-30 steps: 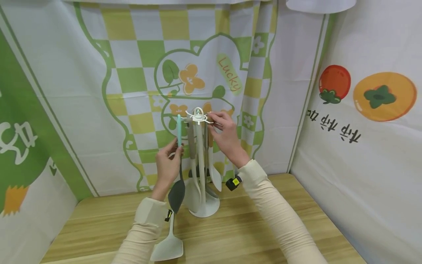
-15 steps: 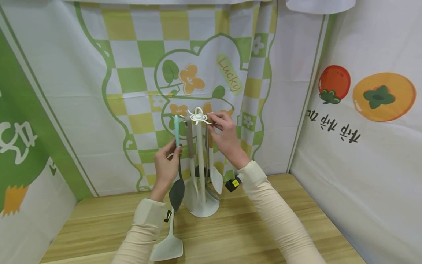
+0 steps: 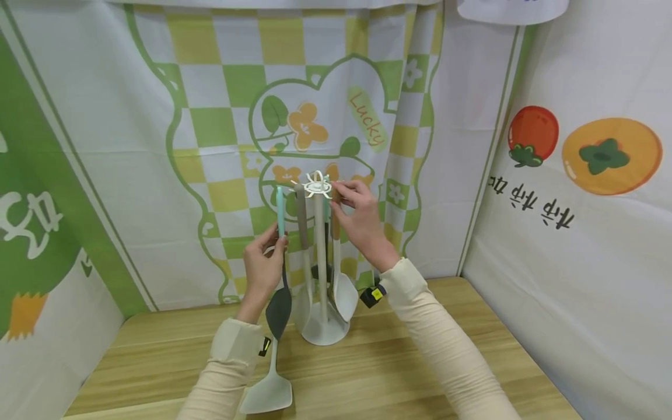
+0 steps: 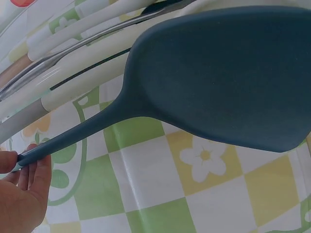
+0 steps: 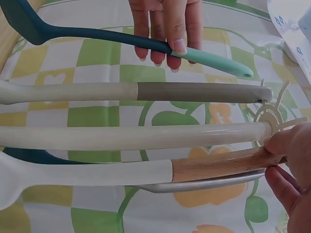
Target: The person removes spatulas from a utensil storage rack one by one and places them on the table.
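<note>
My left hand [image 3: 264, 262] holds a dark teal spatula [image 4: 218, 77] by its mint handle [image 5: 216, 62], thumb against fingers. Its blade hangs down, left of a white utensil rack [image 3: 319, 251]. At the rack's top, my right hand [image 3: 360, 219] pinches the upper end of a wooden handle [image 5: 218, 164] between thumb and fingers. That handle belongs to a white spoon [image 3: 345, 296] hanging on the rack's right side. A utensil with a grey-brown handle [image 5: 199, 92] hangs on the left side. Behind the spoon, a metal-handled utensil [image 5: 204, 183] and another dark teal one are partly hidden.
A pale spatula [image 3: 269, 394] lies on the wooden table [image 3: 409, 361] in front of the rack, near my left forearm. The rack's round base [image 3: 322, 332] stands toward the back. A checkered cloth [image 3: 241, 87] hangs right behind it.
The rack's hook ring has turned, and the hanging utensils have shifted round with it. The white spoon's head has come forward. My left hand and its spatula have drifted slightly left.
</note>
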`<state>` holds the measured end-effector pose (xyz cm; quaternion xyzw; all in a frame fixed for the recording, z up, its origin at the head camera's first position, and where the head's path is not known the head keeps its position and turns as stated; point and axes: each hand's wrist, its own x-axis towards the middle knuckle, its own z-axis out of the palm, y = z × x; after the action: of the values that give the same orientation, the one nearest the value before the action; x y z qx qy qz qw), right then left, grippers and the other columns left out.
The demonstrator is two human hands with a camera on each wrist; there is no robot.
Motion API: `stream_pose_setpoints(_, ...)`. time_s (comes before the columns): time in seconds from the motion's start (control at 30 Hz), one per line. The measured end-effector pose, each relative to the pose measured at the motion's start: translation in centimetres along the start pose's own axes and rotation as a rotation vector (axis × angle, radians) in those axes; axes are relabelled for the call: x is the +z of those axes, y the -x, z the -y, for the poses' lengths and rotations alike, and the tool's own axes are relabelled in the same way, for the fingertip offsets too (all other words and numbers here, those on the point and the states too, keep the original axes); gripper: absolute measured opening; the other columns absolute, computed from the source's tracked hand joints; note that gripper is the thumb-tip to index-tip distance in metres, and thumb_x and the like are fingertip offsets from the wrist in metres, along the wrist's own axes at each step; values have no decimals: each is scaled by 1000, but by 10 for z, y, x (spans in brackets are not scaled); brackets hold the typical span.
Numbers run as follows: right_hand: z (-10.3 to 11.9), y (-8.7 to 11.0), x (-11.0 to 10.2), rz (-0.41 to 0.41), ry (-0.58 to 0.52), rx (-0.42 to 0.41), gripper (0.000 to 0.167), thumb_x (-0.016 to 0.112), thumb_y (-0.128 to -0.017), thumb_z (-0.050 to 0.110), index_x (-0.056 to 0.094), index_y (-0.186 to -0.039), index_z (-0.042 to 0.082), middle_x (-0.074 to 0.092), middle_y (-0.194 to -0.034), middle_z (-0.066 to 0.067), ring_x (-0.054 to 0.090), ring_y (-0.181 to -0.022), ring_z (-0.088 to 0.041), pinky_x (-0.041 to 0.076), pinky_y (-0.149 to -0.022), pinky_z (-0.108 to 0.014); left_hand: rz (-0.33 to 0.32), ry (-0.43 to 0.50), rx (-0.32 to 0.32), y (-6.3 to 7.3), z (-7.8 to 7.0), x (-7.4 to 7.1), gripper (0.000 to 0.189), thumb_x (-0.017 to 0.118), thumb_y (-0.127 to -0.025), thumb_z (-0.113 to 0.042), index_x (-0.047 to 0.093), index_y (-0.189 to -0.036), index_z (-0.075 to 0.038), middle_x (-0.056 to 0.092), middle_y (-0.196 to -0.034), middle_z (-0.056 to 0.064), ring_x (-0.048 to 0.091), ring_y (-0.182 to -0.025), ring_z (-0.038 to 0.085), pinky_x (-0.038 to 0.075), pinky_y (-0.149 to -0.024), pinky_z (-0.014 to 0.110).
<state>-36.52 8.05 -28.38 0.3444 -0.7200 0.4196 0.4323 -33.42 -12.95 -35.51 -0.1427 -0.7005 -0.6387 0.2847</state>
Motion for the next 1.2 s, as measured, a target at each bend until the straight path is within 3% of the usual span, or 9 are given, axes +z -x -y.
stream_pose_setpoints(0.17,1,2,0,-4,13,17,36,73,-89,-6,68,-124,-8,61,-117,-23,67,-101,-31,59,-91,-22,-11,-22,5,2,0,-4,38,56,-101,4,59,-139,3,67,-117,30,68,-97,25,62,-83,26)
stream_pose_setpoints(0.43,3,6,1,-19,30,-2,37,73,-89,-5,67,-126,-7,61,-119,-22,66,-100,-30,59,-91,-25,-29,-2,38,5,4,-11,37,57,-100,5,60,-137,3,68,-116,31,67,-101,42,59,-78,15)
stream_pose_setpoints(0.57,4,8,4,-30,29,-32,38,72,-89,-6,66,-127,-8,61,-121,-22,66,-98,-29,60,-89,-28,-31,-12,6,8,-5,-14,38,56,-100,6,59,-138,4,67,-117,32,69,-100,33,60,-81,19)
stream_pose_setpoints(0.73,7,10,8,-41,36,-69,39,72,-91,-5,65,-129,-8,60,-122,-22,65,-95,-29,60,-87,-38,-33,-18,-15,16,-23,-19,39,56,-99,9,56,-138,9,67,-118,34,68,-90,7,62,-83,26)
stream_pose_setpoints(0.8,7,11,9,-41,55,-83,40,72,-91,-4,64,-130,-7,60,-124,-22,64,-98,-29,59,-89,-38,-34,-17,-17,15,-17,-20,39,57,-99,8,56,-138,8,67,-117,34,66,-88,2,62,-81,23)
stream_pose_setpoints(0.97,7,14,9,-53,93,-120,40,70,-93,-2,62,-133,-7,62,-122,-21,62,-107,-31,57,-93,-38,-52,-22,-12,13,4,-23,39,60,-99,3,58,-139,3,68,-115,32,69,-90,9,59,-76,13)
stream_pose_setpoints(1.03,7,14,8,-68,105,-138,39,69,-94,-2,62,-132,-8,65,-120,-22,62,-109,-33,56,-94,-39,-60,-24,-5,13,8,-25,39,60,-99,3,59,-138,3,68,-114,31,69,-91,12,58,-75,12)
stream_pose_setpoints(1.2,6,14,7,-102,119,-184,35,67,-95,-3,64,-130,-8,70,-114,-22,61,-108,-35,54,-96,-40,-76,-30,-12,14,14,-29,39,62,-98,3,60,-137,4,69,-112,30,68,-88,6,58,-73,12)
